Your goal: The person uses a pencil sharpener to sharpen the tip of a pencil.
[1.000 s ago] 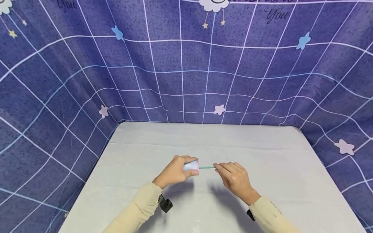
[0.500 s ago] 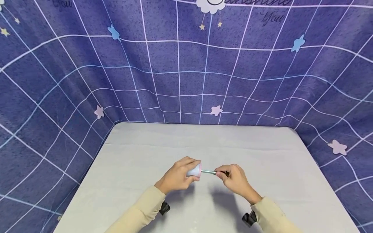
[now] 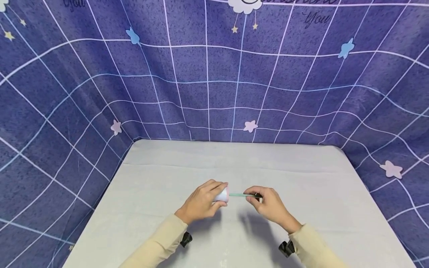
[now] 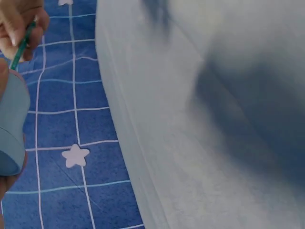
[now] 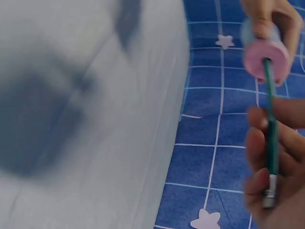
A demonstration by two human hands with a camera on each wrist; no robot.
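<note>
My left hand (image 3: 202,199) grips a pale blue pencil sharpener (image 3: 221,195) with a pink end face, held on its side above the table. The tip of a green pencil (image 3: 236,195) sits in the hole of that pink face (image 5: 259,64), hidden inside. Thumb and fingers of my right hand (image 3: 270,205) pinch the pencil's shaft, its metal-banded end (image 5: 270,186) lying back along the palm. In the left wrist view the sharpener's blue body (image 4: 12,109) shows at the left edge, pointing toward the right hand.
Below the hands spreads a table (image 3: 167,156) under a white cloth, with the hands' shadows on it. A purple-blue curtain (image 3: 221,93) with a grid and stars surrounds its back and sides. Dark wrist cameras (image 3: 286,248) hang under both cuffs.
My right hand has rolled about the pencil, its fingers going from stretched over the shaft to curled around it. The pencil tilted slightly, then levelled. The left hand keeps its grip on the sharpener.
</note>
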